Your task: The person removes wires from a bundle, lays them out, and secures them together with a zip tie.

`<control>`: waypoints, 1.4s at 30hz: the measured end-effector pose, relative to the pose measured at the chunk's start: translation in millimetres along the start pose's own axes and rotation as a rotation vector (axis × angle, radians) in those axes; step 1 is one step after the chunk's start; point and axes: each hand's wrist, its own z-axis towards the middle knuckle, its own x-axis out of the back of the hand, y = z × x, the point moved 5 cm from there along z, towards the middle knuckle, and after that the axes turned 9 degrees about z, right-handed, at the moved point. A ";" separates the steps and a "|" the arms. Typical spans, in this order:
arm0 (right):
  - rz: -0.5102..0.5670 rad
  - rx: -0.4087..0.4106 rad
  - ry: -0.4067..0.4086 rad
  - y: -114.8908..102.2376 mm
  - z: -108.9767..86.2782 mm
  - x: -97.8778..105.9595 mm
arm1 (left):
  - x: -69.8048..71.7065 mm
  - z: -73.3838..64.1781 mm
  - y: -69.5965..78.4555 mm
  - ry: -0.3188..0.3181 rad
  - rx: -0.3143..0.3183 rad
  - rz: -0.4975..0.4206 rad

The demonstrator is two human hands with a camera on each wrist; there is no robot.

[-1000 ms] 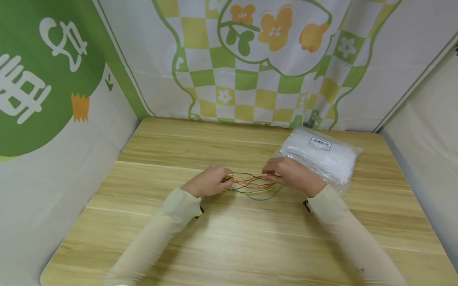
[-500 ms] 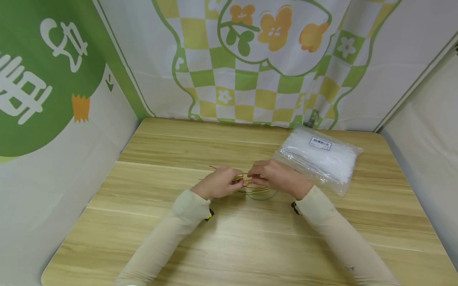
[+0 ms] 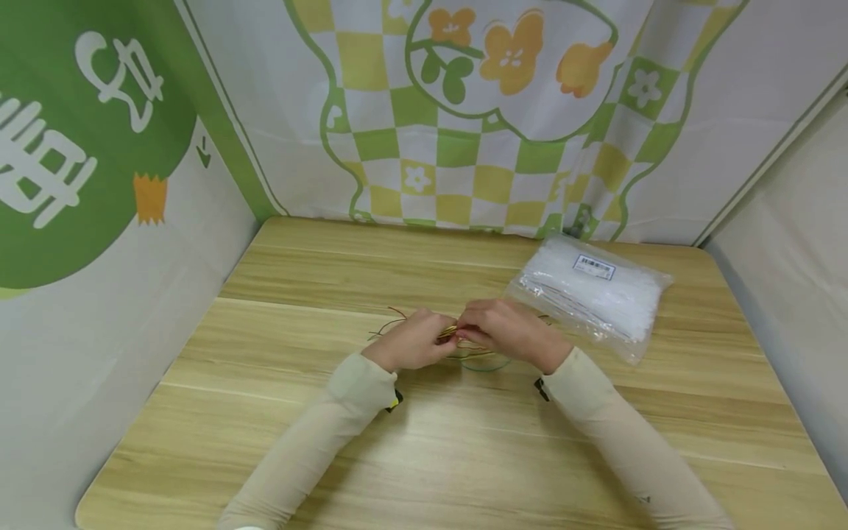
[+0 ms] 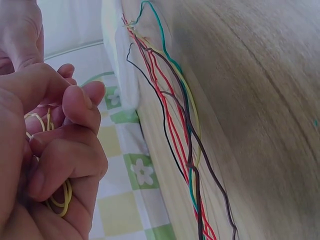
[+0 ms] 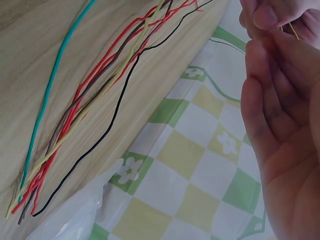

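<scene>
Low over the middle of the table, my left hand (image 3: 414,340) holds a looped yellow wire (image 4: 67,200) in its curled fingers. My right hand (image 3: 506,330) meets it, thumb and fingertips pinching the same wire; the pinch itself is partly hidden. Below both hands a loose bundle of red wires (image 5: 75,102) lies on the tabletop, mixed with brown and yellow ones. A green wire (image 5: 48,92) bows away from the bundle, and a black wire (image 5: 114,122) runs along its other side. Wire ends stick out past both hands in the head view.
Behind my right hand lies a clear plastic bag (image 3: 589,291) packed with white strips and bearing a barcode label. The wooden table (image 3: 464,449) ends at a patterned curtain (image 3: 457,154) at the back. Cloth walls stand left and right.
My hands have come together: the left moved right, the right moved left. The wires between them, in plain view earlier, are now mostly covered by the hands.
</scene>
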 end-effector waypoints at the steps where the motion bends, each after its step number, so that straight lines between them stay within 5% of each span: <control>1: -0.003 -0.002 0.000 -0.2 0.1 -0.2 | -0.4 0.4 0.4 0.000 -0.002 0.001; 24: 0.126 -0.023 0.056 8.4 0.1 7.4 | -6.6 -5.6 -3.3 -0.071 -0.036 -0.118; 42: 0.063 -0.058 -0.016 11.0 -5.5 4.1 | -11.3 -4.0 -2.9 -0.121 -0.045 -0.148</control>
